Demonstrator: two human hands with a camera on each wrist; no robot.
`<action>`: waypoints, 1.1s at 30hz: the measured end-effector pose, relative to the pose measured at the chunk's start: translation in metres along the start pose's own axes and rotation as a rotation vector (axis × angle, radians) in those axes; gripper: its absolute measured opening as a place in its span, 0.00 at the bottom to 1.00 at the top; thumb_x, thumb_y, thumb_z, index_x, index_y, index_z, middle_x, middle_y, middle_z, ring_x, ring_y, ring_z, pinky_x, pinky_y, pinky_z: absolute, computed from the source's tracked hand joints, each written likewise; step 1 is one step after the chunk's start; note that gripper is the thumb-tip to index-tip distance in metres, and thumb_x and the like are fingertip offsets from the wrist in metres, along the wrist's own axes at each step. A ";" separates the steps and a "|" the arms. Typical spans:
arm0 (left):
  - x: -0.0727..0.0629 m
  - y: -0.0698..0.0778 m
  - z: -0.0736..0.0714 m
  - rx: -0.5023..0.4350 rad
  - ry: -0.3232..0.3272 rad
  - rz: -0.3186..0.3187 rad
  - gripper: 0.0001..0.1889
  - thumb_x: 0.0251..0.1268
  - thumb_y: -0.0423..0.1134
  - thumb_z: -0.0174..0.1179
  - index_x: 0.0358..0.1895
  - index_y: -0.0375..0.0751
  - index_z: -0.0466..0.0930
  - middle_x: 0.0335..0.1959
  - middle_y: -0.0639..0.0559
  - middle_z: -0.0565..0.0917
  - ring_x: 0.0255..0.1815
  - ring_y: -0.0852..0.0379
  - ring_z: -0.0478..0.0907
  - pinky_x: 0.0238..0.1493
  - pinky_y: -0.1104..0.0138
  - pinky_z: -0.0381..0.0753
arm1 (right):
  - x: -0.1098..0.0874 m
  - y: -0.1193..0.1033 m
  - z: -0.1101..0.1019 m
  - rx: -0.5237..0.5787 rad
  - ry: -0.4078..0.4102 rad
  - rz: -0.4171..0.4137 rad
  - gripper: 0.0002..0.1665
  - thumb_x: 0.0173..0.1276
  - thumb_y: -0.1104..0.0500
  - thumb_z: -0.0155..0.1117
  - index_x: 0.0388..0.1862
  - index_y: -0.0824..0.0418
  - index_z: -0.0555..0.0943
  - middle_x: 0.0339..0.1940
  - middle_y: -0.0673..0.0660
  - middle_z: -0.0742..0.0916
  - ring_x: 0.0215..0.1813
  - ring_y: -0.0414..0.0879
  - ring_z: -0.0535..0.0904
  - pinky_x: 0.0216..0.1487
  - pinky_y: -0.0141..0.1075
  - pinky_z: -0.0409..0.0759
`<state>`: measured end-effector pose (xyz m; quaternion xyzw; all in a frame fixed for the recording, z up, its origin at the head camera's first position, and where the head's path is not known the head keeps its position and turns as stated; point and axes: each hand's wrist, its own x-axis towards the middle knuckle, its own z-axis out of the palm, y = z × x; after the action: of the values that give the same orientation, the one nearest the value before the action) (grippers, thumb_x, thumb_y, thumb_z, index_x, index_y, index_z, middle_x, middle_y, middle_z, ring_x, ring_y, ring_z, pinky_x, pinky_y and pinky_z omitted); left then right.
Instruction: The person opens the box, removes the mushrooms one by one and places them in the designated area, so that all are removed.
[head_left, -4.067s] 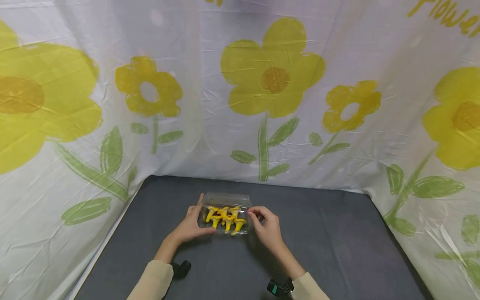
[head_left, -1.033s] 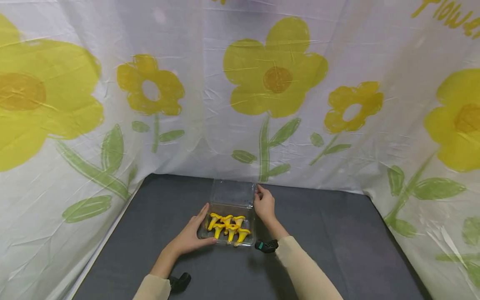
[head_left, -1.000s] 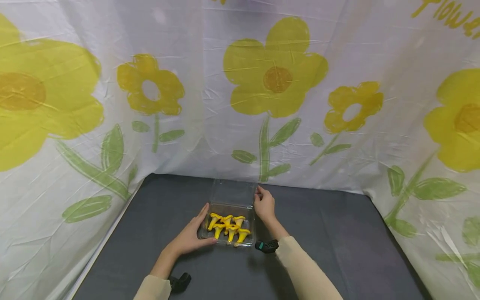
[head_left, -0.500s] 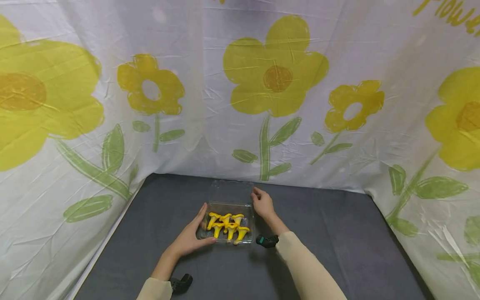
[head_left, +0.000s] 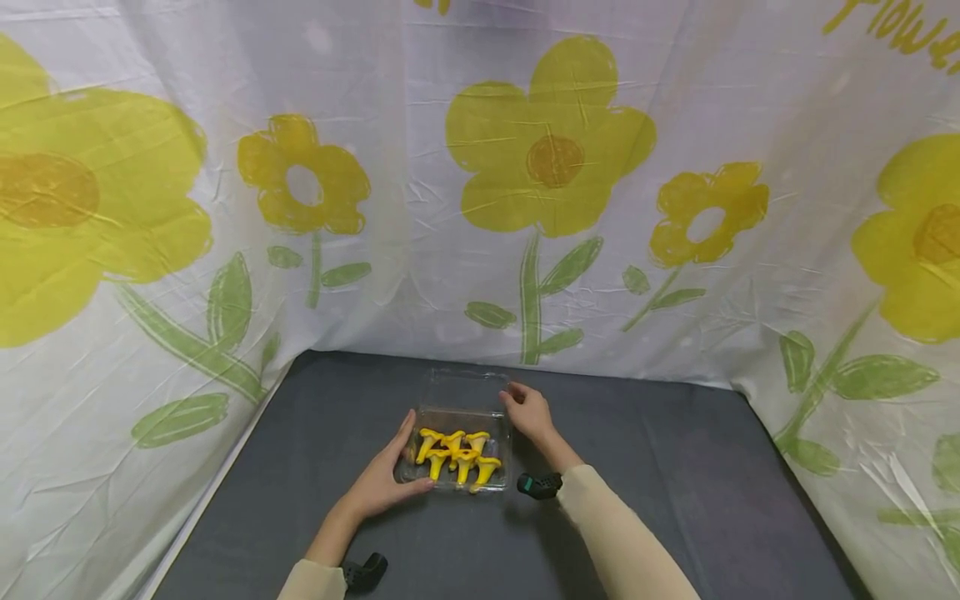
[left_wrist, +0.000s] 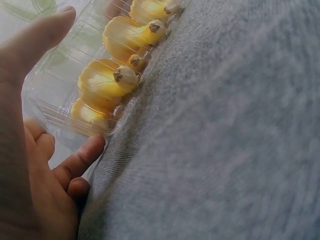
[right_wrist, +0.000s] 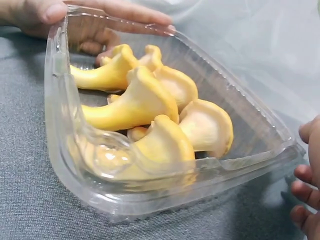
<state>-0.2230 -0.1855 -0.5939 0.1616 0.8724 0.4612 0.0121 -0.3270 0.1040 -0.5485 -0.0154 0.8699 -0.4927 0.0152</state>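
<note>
A clear plastic clamshell box (head_left: 491, 485) sits on the table, its tray holding several yellow mushrooms (head_left: 465, 464) that look like chanterelles. Its transparent lid (head_left: 468, 387) is folded back on the far side. My left hand (head_left: 380, 483) grips the tray's left end, thumb along the near side and fingers at the far side. The left wrist view also has the mushrooms (left_wrist: 107, 82) behind the clear wall. At the lid's right edge is my right hand (head_left: 531, 414), thumb and fingers apart. In the right wrist view, its fingers (right_wrist: 302, 217) are beside the tray's corner; whether they touch is unclear.
A dark grey cloth (head_left: 645, 492) covers the table around the box. White curtains (head_left: 405, 250) printed with yellow flowers hang behind and at both sides. A dark wrist camera (head_left: 365, 572) is on the left arm, another (head_left: 537, 486) on the right.
Since the oldest frame, the lid has swung back and the box has come slightly nearer. My right hand followed the lid to the far side, then lowered slightly and its fingers loosened. The left hand still grips the tray.
</note>
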 end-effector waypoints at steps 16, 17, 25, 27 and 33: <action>0.000 0.002 0.005 -0.006 0.025 -0.012 0.62 0.61 0.55 0.79 0.89 0.51 0.42 0.89 0.48 0.50 0.46 0.61 0.71 0.54 0.51 0.69 | -0.009 -0.012 -0.021 -0.058 0.086 -0.174 0.29 0.81 0.52 0.65 0.71 0.71 0.79 0.58 0.65 0.89 0.49 0.57 0.88 0.43 0.48 0.86; -0.001 0.001 0.004 -0.001 0.025 -0.015 0.62 0.61 0.55 0.78 0.89 0.52 0.42 0.89 0.48 0.50 0.46 0.61 0.71 0.54 0.51 0.69 | -0.011 -0.013 -0.021 -0.061 0.085 -0.192 0.29 0.80 0.53 0.65 0.70 0.71 0.79 0.58 0.65 0.89 0.48 0.56 0.88 0.43 0.47 0.86; 0.000 0.002 0.004 0.002 0.019 -0.015 0.63 0.60 0.55 0.79 0.89 0.53 0.40 0.90 0.49 0.45 0.47 0.60 0.72 0.57 0.48 0.70 | -0.034 -0.012 -0.026 -0.025 0.048 -0.287 0.27 0.79 0.53 0.68 0.70 0.67 0.81 0.62 0.65 0.88 0.42 0.51 0.85 0.29 0.35 0.76; 0.001 0.001 0.005 0.002 0.018 -0.012 0.63 0.60 0.55 0.79 0.89 0.52 0.40 0.90 0.49 0.45 0.47 0.59 0.72 0.57 0.48 0.70 | -0.040 -0.012 -0.027 -0.013 0.041 -0.309 0.26 0.79 0.54 0.68 0.69 0.66 0.82 0.60 0.66 0.89 0.38 0.50 0.83 0.27 0.33 0.72; 0.001 -0.001 0.003 0.007 0.014 -0.002 0.64 0.61 0.54 0.78 0.89 0.52 0.39 0.90 0.48 0.45 0.46 0.61 0.72 0.57 0.48 0.70 | -0.055 -0.019 -0.027 0.043 0.056 -0.326 0.25 0.79 0.55 0.68 0.69 0.65 0.82 0.59 0.64 0.89 0.38 0.50 0.81 0.27 0.32 0.72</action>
<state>-0.2233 -0.1834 -0.5960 0.1575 0.8741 0.4594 0.0061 -0.2728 0.1195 -0.5172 -0.1424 0.8453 -0.5072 -0.0889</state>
